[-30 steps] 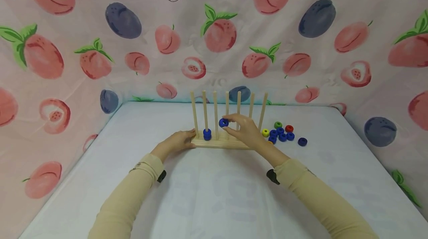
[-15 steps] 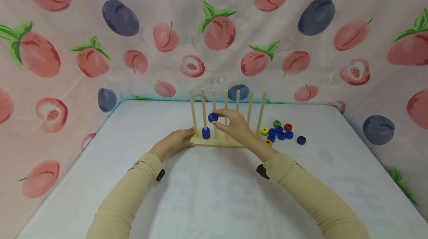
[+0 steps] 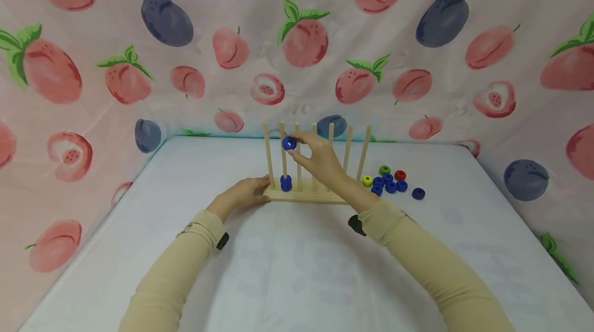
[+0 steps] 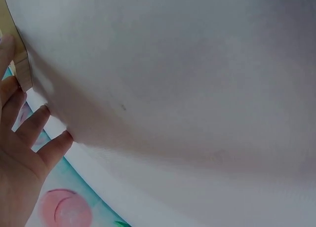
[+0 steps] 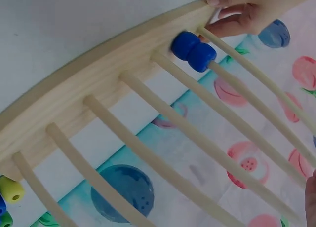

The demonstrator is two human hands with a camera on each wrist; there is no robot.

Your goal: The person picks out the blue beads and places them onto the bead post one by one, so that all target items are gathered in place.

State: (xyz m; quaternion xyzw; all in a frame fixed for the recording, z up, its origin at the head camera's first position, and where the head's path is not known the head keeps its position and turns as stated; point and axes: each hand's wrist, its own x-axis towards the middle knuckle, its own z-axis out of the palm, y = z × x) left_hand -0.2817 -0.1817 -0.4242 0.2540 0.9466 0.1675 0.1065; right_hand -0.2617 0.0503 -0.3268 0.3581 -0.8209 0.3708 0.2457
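Note:
A pale wooden peg stand with several upright pegs stands in the middle of the table. My left hand grips its left end; the right wrist view shows that thumb at the front edge of the base and fingers behind. Between thumb and fingertips, my right hand pinches a blue bead, its hole facing the head camera. That bead overlaps the upper part of the second peg from the left. Two blue beads are stacked at the foot of this peg. In the right wrist view the held bead is mostly hidden.
Right of the stand lie loose beads: several blue ones, a yellow bead, a green bead, a red bead and an orange one partly behind the right forearm. A fruit-printed cloth hangs behind the white table.
My right hand has carried the blue bead leftward and up, from near the middle pegs to the second peg's upper part. The left hand has stayed at the stand's end.

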